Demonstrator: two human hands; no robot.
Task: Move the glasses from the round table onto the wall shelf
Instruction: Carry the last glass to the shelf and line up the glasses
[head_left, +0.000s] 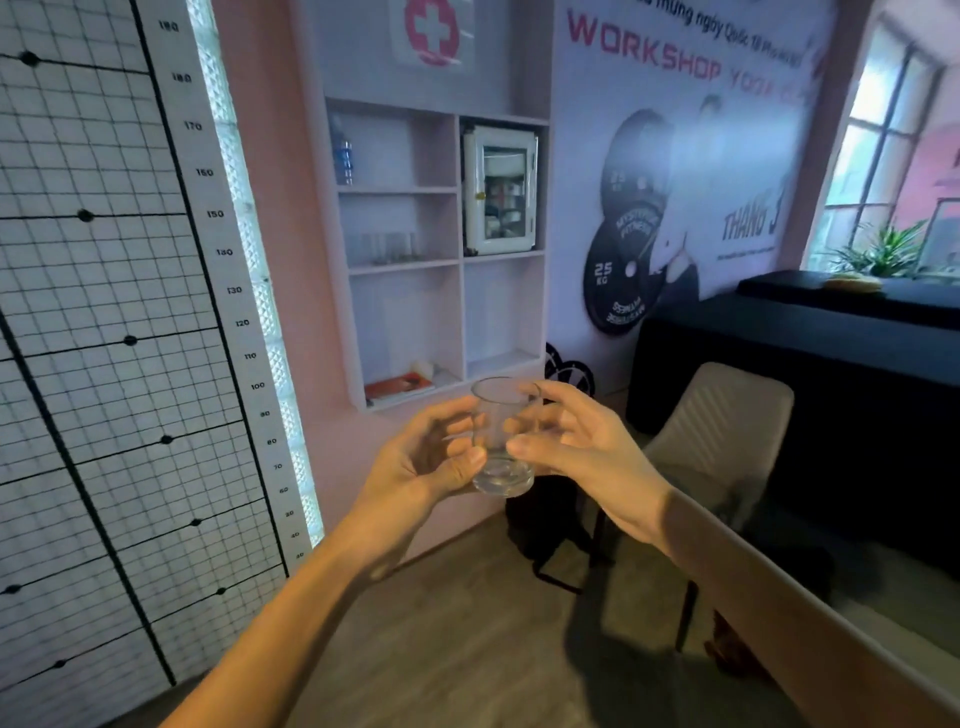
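A clear, empty drinking glass (500, 441) is upright in mid-air in front of me, held from both sides. My left hand (426, 460) grips its lower left side with thumb and fingers. My right hand (576, 441) wraps its right side, fingertips on the wall of the glass. Ahead stands the white wall shelf (461, 262) with several compartments. Several clear glasses (387, 248) stand in its middle-left compartment. The round table is out of view.
A water bottle (343, 156) stands in the top-left compartment, a small white cabinet (500, 189) top right, a red book (399, 387) bottom left. A beige chair (722, 441) and a black bag (545, 519) stand right of the shelf. A black-draped table (831, 364) fills the right.
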